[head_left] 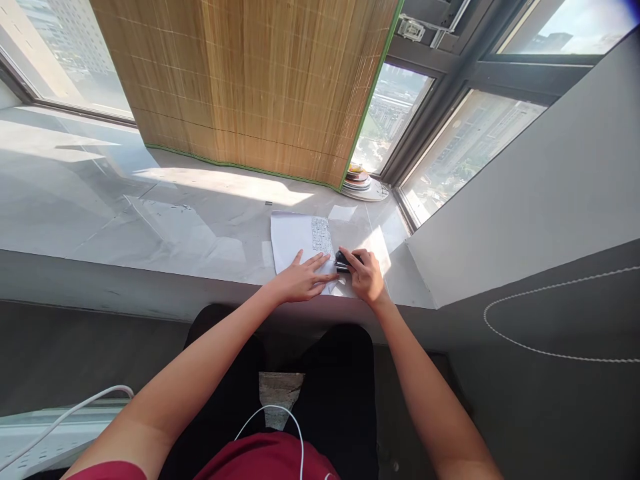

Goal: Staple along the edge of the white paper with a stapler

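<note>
White sheets of paper (292, 237) lie on the pale marble window sill, with a block of dark writing along their upper right part. My left hand (306, 278) rests flat on the lower part of the paper, fingers spread towards the right edge. A black stapler (342, 263) sits at that right edge, its front end meeting the paper. Wrapped around the stapler from the right is my right hand (367, 275). Whether its jaws are pressed together cannot be made out, and my fingers cover its rear part.
A bamboo blind (250, 87) with green edging hangs behind the sill (220, 223). Stacked plates or discs (365, 189) stand in the window corner. To the right, a white wall (530, 173) bounds the sill, and a beaded cord (505, 333) loops below it. A white cable crosses my lap.
</note>
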A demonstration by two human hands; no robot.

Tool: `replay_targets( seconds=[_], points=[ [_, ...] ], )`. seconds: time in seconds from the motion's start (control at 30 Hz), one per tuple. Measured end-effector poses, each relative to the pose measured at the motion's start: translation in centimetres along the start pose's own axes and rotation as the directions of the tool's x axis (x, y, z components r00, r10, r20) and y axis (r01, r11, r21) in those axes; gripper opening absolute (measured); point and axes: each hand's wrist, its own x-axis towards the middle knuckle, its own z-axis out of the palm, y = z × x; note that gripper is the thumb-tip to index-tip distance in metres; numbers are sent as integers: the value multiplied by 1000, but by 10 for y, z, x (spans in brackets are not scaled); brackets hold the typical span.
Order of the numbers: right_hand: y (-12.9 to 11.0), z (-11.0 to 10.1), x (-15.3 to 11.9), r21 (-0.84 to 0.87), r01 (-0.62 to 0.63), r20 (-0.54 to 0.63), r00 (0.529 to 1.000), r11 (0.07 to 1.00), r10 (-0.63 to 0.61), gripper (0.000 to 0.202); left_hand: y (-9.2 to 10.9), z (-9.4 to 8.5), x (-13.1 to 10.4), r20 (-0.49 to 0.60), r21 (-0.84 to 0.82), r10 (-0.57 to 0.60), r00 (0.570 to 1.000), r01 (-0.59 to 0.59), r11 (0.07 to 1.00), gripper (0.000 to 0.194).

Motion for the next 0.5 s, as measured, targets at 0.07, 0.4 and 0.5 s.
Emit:
replay_targets(
  seconds=[0.07, 0.4, 0.5],
  points=[
    [-4, -1, 0, -67, -10, 11, 1000, 998, 11, 52, 1, -1, 0, 11, -2, -6, 1000, 6, 1000, 50],
    [-34, -7, 2, -209, -44, 41, 998, 977, 54, 47, 1, 0, -1, -3, 0, -4, 1000, 4, 1000, 48],
    [-35, -6, 3, -226, -42, 44, 998, 973, 53, 45, 1, 1, -1, -1, 18, -4, 1000, 4, 1000, 49]
  ],
)
